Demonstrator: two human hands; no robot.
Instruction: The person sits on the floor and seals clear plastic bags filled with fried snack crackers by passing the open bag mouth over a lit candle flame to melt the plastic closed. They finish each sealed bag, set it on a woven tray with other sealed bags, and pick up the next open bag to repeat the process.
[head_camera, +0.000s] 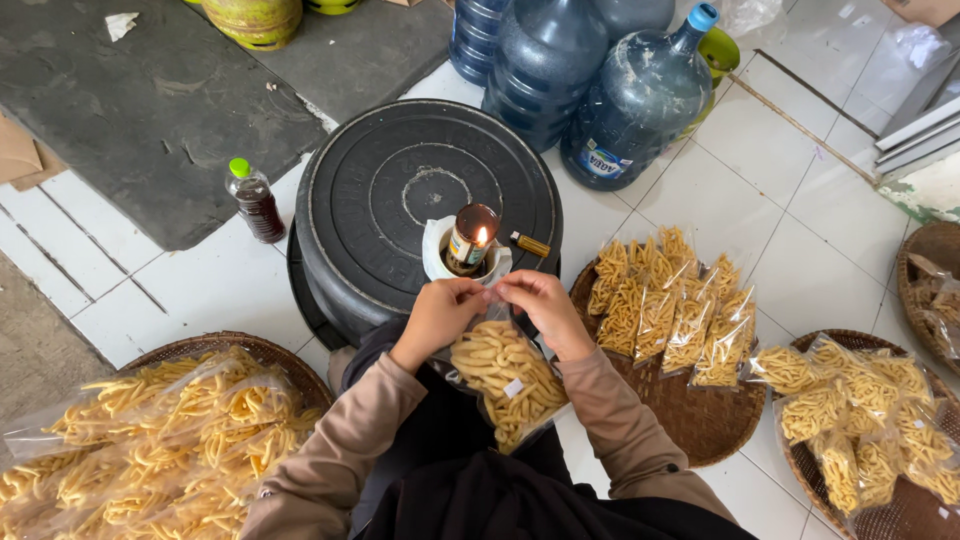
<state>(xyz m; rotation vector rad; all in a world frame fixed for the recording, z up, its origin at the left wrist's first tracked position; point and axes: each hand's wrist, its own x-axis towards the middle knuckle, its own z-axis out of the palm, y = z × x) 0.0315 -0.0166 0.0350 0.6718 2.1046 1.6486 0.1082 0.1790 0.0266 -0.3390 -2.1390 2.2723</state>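
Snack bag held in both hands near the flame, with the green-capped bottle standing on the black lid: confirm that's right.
Not quite. The head view shows the green-capped bottle standing on the floor tiles left of the black lid. Both hands, left hand and right hand, do hold the snack bag near the flame.

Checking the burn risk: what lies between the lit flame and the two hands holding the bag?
Only the bag's pinched top edge, held by left hand and right hand just below the flame, in the head view.

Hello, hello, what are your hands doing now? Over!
Left hand and right hand pinching top of snack bag. Bag mouth beside lamp flame. Nothing between.
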